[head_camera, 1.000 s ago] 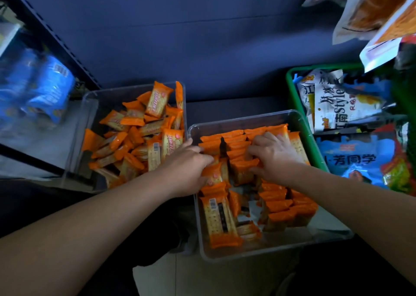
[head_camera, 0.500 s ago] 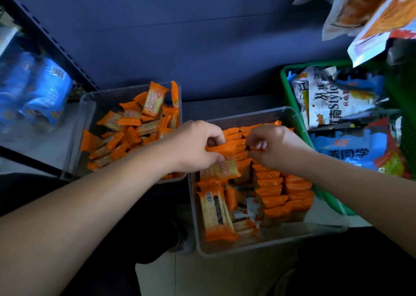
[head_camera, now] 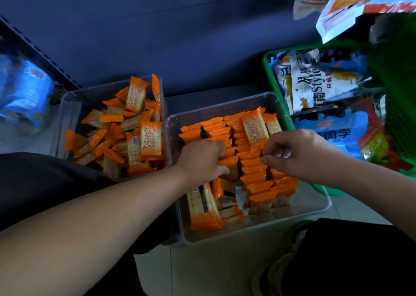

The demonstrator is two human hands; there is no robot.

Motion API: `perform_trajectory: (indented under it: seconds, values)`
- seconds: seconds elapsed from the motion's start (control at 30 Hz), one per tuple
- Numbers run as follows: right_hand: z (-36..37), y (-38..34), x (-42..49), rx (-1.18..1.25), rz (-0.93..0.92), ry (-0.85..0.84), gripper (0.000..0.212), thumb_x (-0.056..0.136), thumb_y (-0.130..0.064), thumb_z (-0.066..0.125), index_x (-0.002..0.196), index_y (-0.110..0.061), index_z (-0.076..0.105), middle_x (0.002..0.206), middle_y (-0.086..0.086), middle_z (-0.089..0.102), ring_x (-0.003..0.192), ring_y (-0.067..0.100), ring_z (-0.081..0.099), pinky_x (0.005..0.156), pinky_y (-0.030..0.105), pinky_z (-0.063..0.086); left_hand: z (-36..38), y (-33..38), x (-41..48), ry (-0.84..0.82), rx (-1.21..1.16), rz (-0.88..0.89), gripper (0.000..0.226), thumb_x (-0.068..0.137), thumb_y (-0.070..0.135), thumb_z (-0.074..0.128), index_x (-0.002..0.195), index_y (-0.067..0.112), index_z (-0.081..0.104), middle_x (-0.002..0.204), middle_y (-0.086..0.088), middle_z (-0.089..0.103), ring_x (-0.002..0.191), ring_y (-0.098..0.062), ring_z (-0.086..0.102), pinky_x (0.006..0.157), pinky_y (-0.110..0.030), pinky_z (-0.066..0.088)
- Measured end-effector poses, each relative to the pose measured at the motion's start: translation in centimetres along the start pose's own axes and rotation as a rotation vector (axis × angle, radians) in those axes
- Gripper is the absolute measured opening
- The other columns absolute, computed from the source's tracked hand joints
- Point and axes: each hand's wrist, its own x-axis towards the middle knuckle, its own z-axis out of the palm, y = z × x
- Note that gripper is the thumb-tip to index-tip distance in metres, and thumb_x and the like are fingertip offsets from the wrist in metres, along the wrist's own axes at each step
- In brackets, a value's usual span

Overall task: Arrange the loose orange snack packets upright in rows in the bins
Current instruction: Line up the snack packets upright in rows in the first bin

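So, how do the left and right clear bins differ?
The left clear bin holds orange packets in a jumbled heap; the right clear bin has most upright in rows. The left hand and right hand are at the right bin only. Both are clear plastic.

Left hand (head_camera: 202,160): a second ago at the left side of the clear plastic right-hand bin (head_camera: 254,232), then raised toward its back; now lowered into the middle row, fingers curled round an upright orange foil snack packet (head_camera: 228,161). Right hand (head_camera: 297,154): moved from the back rows to above the right-hand rows, fingers curled, grip not discernible. Cracker-printed orange packet (head_camera: 255,129): newly lying tilted, face up, on the back rows, just beyond the right hand.
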Motion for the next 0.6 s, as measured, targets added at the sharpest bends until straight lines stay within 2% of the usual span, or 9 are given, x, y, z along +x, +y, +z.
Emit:
perform_trajectory:
  seconds: [0.07, 0.13, 0.2, 0.27, 0.33, 0.4, 0.47, 0.53, 0.6]
  values:
    - [-0.1, -0.1, 0.0, -0.006, -0.004, -0.016, 0.010, 0.085, -0.028, 0.082, 0.080, -0.030, 0.073, 0.074, -0.016, 0.067, 0.074, -0.006, 0.062, 0.067, 0.019, 0.048, -0.8, -0.2, -0.5, 0.011, 0.043, 0.022, 0.037, 0.088, 0.059, 0.074, 0.094, 0.027, 0.055, 0.085, 0.010, 0.064, 0.079, -0.015, 0.061, 0.063, -0.035, 0.053]
    - [0.1, -0.3, 0.0, -0.013, -0.006, -0.054, 0.009, 0.086, -0.031, 0.081, 0.082, -0.031, 0.073, 0.076, -0.016, 0.067, 0.073, -0.002, 0.063, 0.070, 0.024, 0.053, -1.5, -0.4, -1.2, -0.129, 0.029, 0.068, 0.031, 0.088, 0.058, 0.073, 0.095, 0.030, 0.062, 0.089, 0.010, 0.065, 0.086, -0.015, 0.062, 0.071, -0.038, 0.056]
    - [0.3, -0.5, -0.1, -0.043, -0.010, -0.094, 0.009, 0.087, -0.035, 0.080, 0.083, -0.032, 0.072, 0.081, -0.014, 0.068, 0.077, 0.003, 0.065, 0.074, 0.030, 0.058, -1.5, 0.1, -1.7, -0.331, 0.058, 0.131, 0.043, 0.085, 0.060, 0.075, 0.116, 0.030, 0.070, 0.107, 0.005, 0.068, 0.101, -0.018, 0.062, 0.084, -0.040, 0.055]
    - [0.5, -0.9, -0.2, -0.061, -0.010, -0.128, 0.008, 0.089, -0.037, 0.078, 0.086, -0.032, 0.072, 0.085, -0.012, 0.068, 0.081, 0.006, 0.066, 0.077, 0.032, 0.059, -0.7, 1.0, -1.8, -0.414, 0.191, 0.175, 0.063, 0.083, 0.063, 0.075, 0.135, 0.029, 0.065, 0.120, 0.001, 0.066, 0.113, -0.023, 0.058, 0.092, -0.040, 0.051]
    - [0.6, -1.2, -0.3, -0.063, -0.008, -0.146, 0.008, 0.089, -0.037, 0.078, 0.087, -0.032, 0.072, 0.086, -0.012, 0.068, 0.082, 0.005, 0.065, 0.077, 0.030, 0.058, 0.0, 1.6, -1.6, -0.390, 0.256, 0.177, 0.070, 0.081, 0.062, 0.075, 0.141, 0.030, 0.059, 0.124, 0.002, 0.065, 0.118, -0.025, 0.053, 0.091, -0.039, 0.045]
    - [0.5, -1.3, -0.5, -0.061, 0.002, -0.149, 0.008, 0.089, -0.037, 0.078, 0.086, -0.032, 0.072, 0.086, -0.012, 0.067, 0.082, 0.004, 0.064, 0.075, 0.026, 0.057, 0.0, 1.8, -1.5, -0.366, 0.205, 0.162, 0.065, 0.081, 0.056, 0.075, 0.138, 0.030, 0.061, 0.120, 0.004, 0.066, 0.115, -0.024, 0.053, 0.088, -0.038, 0.043]
    - [0.5, -1.5, -0.6, -0.056, 0.008, -0.148, 0.009, 0.088, -0.035, 0.079, 0.085, -0.033, 0.072, 0.084, -0.012, 0.068, 0.079, 0.002, 0.064, 0.072, 0.020, 0.055, -0.6, 1.6, -1.8, -0.326, 0.065, 0.120, 0.052, 0.080, 0.051, 0.076, 0.126, 0.029, 0.068, 0.105, 0.006, 0.070, 0.106, -0.022, 0.061, 0.086, -0.036, 0.051]
    - [0.6, -1.7, -0.6, -0.019, 0.018, -0.152, 0.013, 0.085, -0.030, 0.084, 0.087, -0.034, 0.072, 0.085, -0.013, 0.069, 0.076, -0.002, 0.063, 0.068, 0.013, 0.053, -2.1, 1.6, -2.3, -0.279, -0.085, 0.029, 0.046, 0.080, 0.053, 0.078, 0.118, 0.028, 0.072, 0.099, 0.008, 0.070, 0.097, -0.017, 0.066, 0.081, -0.036, 0.057]
    - [1.2, -2.3, -0.6, 0.038, 0.014, -0.202, 0.030, 0.077, -0.033, 0.090, 0.100, -0.036, 0.071, 0.095, -0.018, 0.068, 0.082, -0.007, 0.063, 0.074, 0.013, 0.054, -3.8, 1.8, -2.9, -0.199, -0.258, -0.098, 0.040, 0.077, 0.055, 0.082, 0.105, 0.026, 0.079, 0.091, 0.010, 0.071, 0.087, -0.011, 0.067, 0.076, -0.036, 0.059]
